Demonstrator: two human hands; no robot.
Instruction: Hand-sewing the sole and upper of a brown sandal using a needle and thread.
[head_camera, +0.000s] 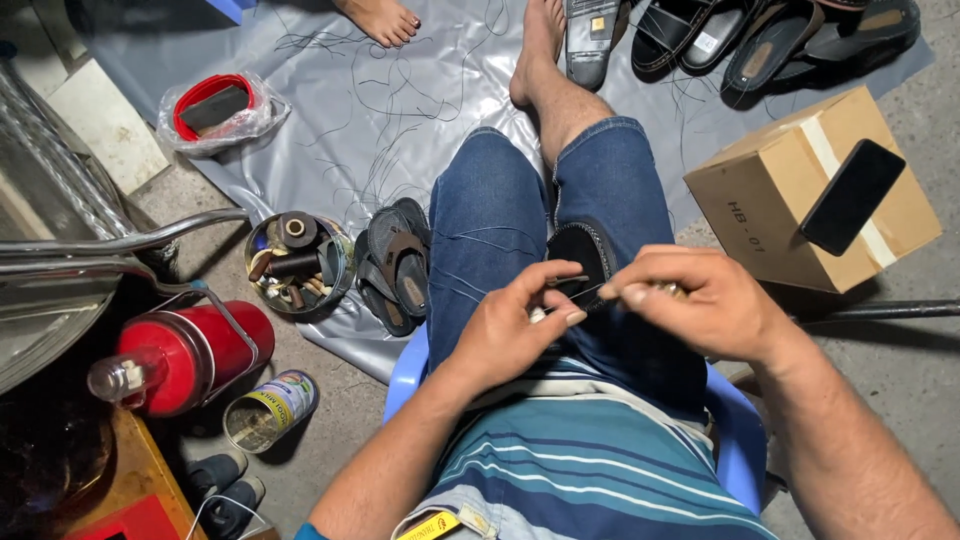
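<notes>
A black sandal (583, 252) with a stitched leather edge lies on the person's lap, on blue denim, between both hands. The left hand (510, 335) pinches its grip narrowly at the sandal's rim. The right hand (700, 300) closes its grip on a thin tool, too hidden to name. Beside the blue plastic chair (740, 440), a round tin (298, 262) holds thread spools on grey sheeting (420, 90); a cardboard box (810, 190) carries a dark phone (852, 196).

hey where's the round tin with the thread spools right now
In the head view, the round tin of spools stands on the grey sheet at the person's left, between a pair of sandals and the red flask.
</notes>
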